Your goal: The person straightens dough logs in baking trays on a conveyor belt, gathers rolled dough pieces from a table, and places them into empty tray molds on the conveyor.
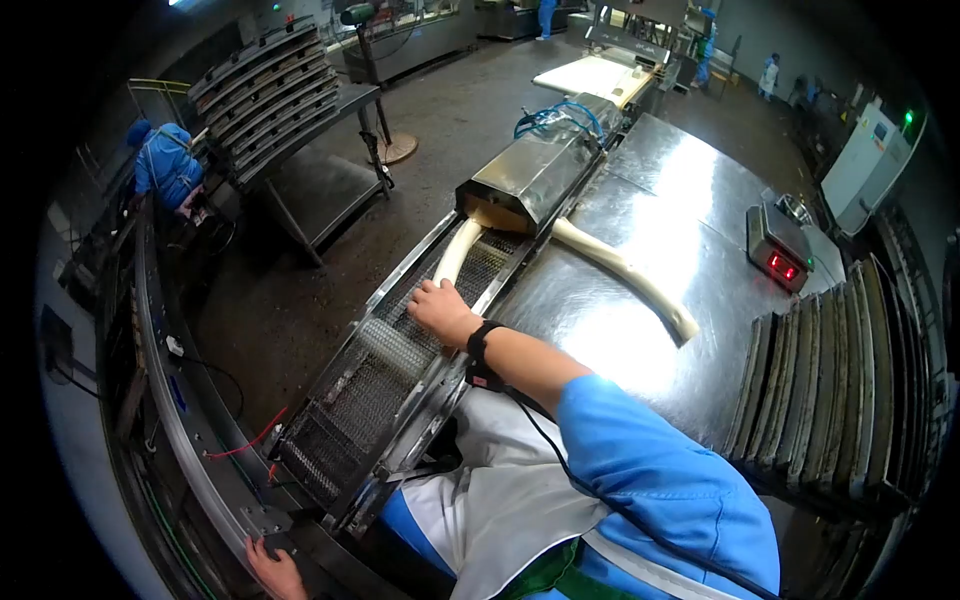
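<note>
Left hand: the bare left hand [277, 572] is held low by the curved grey metal rail [163, 370], fingers apart and bent; whether the rail is pressed cannot be told.
Right hand: the bare right hand [443, 312], a black strap [478, 342] worn at its wrist, is laid with bent fingers at the near end of a long, pale, dough-like rope [458, 252] — whether that end is pinched cannot be told.
Conveyor: the pale rope is carried on a metal-mesh conveyor [345, 425], its far end at the mouth of a faceted steel hood [535, 170].
Trays: dark metal trays [820, 385] are ranked on edge at the right.
Table: a second pale rope [632, 274] is laid aslant on a shiny steel table [590, 325] beside the conveyor; a scale with red digits [780, 248] is set near the trays.
Farther left: stacked metal trays [270, 105] are seen on a stand; beside them, a co-worker in blue [170, 165].
Far end: a wide cream-coloured surface [590, 78] is seen beyond the hood.
</note>
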Demonstrator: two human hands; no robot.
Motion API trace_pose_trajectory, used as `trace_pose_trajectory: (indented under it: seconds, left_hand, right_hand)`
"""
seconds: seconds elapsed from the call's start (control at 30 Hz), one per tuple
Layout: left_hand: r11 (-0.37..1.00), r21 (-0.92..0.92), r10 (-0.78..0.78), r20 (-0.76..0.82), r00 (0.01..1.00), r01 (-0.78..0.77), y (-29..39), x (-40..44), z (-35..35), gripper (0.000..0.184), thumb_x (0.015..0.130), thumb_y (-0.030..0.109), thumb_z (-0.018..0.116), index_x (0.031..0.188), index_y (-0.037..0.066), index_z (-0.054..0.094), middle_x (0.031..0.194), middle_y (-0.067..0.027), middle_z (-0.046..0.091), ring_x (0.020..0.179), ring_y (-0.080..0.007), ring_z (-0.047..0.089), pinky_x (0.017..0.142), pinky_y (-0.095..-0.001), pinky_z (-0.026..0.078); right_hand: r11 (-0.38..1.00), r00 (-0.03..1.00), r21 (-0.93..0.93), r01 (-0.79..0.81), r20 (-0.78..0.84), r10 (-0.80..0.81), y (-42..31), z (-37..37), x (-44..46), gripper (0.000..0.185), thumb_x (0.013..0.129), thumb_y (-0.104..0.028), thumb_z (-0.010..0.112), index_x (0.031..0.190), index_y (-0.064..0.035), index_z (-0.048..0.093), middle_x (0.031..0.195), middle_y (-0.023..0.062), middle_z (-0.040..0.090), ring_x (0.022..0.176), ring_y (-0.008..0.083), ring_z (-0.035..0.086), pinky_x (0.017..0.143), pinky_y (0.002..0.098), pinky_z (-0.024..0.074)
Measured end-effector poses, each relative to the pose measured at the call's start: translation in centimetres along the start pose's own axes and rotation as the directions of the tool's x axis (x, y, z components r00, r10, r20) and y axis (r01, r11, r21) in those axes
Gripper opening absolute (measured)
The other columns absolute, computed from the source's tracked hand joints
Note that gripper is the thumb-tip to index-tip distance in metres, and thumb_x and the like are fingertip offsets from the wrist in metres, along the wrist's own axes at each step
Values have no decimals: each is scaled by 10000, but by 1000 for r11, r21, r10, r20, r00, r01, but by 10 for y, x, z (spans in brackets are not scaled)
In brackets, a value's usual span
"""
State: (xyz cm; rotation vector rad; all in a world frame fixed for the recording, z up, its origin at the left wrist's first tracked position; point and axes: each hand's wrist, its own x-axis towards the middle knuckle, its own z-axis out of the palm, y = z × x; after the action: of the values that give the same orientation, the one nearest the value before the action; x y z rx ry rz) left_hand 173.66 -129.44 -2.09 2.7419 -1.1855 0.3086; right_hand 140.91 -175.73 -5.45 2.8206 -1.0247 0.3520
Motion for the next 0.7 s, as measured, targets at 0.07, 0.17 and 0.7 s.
trace_pose_trajectory:
  seconds: [0.07, 0.17, 0.7]
  left_hand:
    - [1000, -24, 18, -20, 1000, -19, 9, 0, -7, 412, 853, 263, 565, 1100, -63, 617, 1085, -281, 596, 1022, -409, 562, 915, -460, 444]
    - [999, -15, 51, -52, 997, -52, 19, -1, -20, 380, 832, 226, 581, 1041, -90, 615, 1038, -295, 593, 986, -423, 553, 904, -472, 439]
    - [991, -31, 129, -41, 991, -130, 27, -1, -30, 384, 772, 191, 601, 1080, -30, 666, 1083, -284, 607, 991, -425, 572, 929, -470, 448]
  right_hand:
    - [996, 999, 90, -10, -43, 14, 13, -6, -16, 200, 770, -168, 651, 960, -108, 637, 1018, 86, 602, 965, 267, 540, 867, 438, 410]
    - [716, 932, 675, -181, -115, 344, 49, -20, -65, 263, 749, -180, 685, 977, -76, 609, 1046, 99, 606, 996, 272, 555, 858, 399, 444]
    - [690, 672, 4, -723, -224, 706, 128, -60, -242, 531, 735, -95, 616, 1258, -138, 534, 1137, 206, 547, 1076, 398, 505, 912, 477, 427]
